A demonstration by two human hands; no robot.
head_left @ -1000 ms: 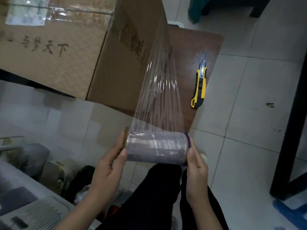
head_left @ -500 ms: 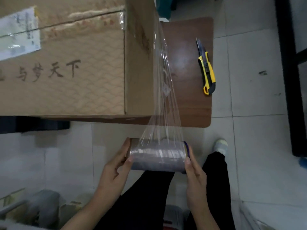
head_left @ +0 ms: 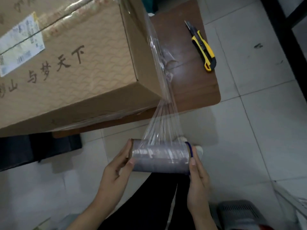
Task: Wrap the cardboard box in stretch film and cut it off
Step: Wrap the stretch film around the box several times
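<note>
The box stands on the left part of the desk, with a white label on its top face and its right end face near the middle of the desk. A glossy band along the lower front face suggests that film already lies there. Below the near edge of the desk, the left hand grips the left end of the roll, thumb on the wound surface and fingers curled behind the end. The roll lies level between the two hands, clear of the desk. From it the film rises taut, narrows into a rope-like neck at the near right corner of the box, then spreads up the right end face. The right hand clamps the right end of the roll, thumb at the rim. The hands are apart by the length of the roll. The knife lies near the far right corner of the desk, blade extended, untouched. Step in hand, as judged: wrapping, with the film being carried round the right end. The next move calls for steady tension while the roll passes on round the box; cutting requires one hand to leave the roll and reach the knife.
</note>
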